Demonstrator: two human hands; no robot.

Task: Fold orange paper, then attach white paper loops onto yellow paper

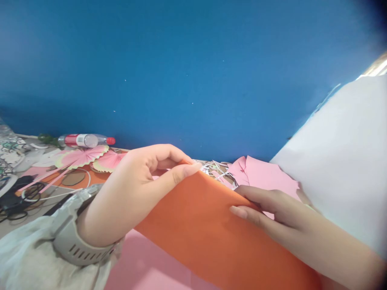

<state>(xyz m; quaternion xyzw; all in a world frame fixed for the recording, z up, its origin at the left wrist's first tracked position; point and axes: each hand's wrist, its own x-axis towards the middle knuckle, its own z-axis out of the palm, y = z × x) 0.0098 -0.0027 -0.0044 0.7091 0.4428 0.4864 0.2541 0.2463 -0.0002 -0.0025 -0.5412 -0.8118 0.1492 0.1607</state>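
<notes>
A sheet of orange paper (pixel 205 225) is held up at a tilt in front of me, its far edge raised. My left hand (pixel 148 177) pinches the upper left corner between thumb and fingers. Farther right along the same edge, my right hand (pixel 272 213) grips the paper, thumb on the near face and fingers behind it. The fingertips behind the sheet are hidden. Beneath the orange sheet lies pink paper (pixel 148 262).
A plastic bottle (pixel 87 140) with a red cap lies on its side at the back left, beside pleated pink paper fans (pixel 84 157). Dark cables (pixel 21 201) are at far left. Paper scraps (pixel 219 171) and torn pink paper (pixel 266 175) sit behind my hands, below a blue partition (pixel 193 80).
</notes>
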